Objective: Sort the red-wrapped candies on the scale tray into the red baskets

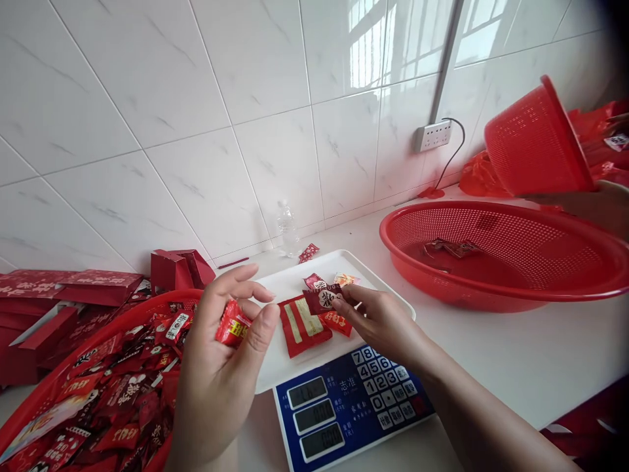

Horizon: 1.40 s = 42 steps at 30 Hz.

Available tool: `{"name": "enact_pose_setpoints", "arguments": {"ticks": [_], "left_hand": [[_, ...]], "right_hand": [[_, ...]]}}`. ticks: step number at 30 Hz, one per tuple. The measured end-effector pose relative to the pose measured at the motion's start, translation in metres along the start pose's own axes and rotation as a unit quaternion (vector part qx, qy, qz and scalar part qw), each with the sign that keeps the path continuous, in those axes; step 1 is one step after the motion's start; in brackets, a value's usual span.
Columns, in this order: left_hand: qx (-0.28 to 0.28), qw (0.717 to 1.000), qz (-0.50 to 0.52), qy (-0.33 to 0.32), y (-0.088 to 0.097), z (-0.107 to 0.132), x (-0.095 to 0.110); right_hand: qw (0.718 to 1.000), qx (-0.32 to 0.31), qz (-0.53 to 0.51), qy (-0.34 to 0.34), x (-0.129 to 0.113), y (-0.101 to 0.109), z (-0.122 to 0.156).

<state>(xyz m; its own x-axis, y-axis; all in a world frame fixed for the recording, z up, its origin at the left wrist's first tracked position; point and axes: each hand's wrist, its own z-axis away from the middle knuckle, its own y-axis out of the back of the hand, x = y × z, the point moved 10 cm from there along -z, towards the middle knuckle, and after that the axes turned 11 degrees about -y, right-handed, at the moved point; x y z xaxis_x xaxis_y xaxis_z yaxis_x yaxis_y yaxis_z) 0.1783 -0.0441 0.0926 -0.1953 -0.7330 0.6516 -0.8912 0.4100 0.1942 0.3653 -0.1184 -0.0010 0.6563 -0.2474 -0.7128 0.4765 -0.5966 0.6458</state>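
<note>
The left hand [223,367] is hovering just left of the scale [344,406], its fingers [265,326] pinching a red sweet packet [232,324]. The right hand [381,321] is reaching over the scale's white tray [285,282], its fingers [344,303] pinching a dark red packet [322,298] above a flat red pouch [303,326] that is lying on the tray. Left of the scale, a full red basket [34,406] is holding many wrapped sweets. Right of the scale, a wide red basket [501,298] is sitting on the desk [515,354], and another person's hand [590,206] is tilting a small red basket [538,141] above it. Behind the scale, a clear bottle [287,229] is standing by the wall.
</note>
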Motion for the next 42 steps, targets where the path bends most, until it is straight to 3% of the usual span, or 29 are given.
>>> {"name": "enact_pose_setpoints", "arguments": {"ticks": [7,11,26,33,42], "left_hand": [[-0.003,1.0,0.017,0.001,0.003,0.002,0.004],[-0.007,1.0,0.009,-0.006,0.007,0.003,0.007],[-0.036,0.997,-0.049,-0.05,0.016,0.003,0.022],[-0.045,0.995,-0.052,-0.067,0.017,0.004,0.028],[-0.018,0.998,-0.037,-0.041,0.023,0.007,0.027]], "right_hand": [[0.993,0.008,0.11,-0.032,0.027,-0.002,-0.017],[0.986,-0.048,0.157,-0.013,0.031,-0.017,-0.02],[0.959,-0.191,0.191,0.092,-0.028,-0.053,-0.003],[0.961,-0.17,0.176,0.124,-0.038,-0.058,-0.009],[0.982,-0.106,0.152,0.037,-0.023,-0.037,-0.041]]}}
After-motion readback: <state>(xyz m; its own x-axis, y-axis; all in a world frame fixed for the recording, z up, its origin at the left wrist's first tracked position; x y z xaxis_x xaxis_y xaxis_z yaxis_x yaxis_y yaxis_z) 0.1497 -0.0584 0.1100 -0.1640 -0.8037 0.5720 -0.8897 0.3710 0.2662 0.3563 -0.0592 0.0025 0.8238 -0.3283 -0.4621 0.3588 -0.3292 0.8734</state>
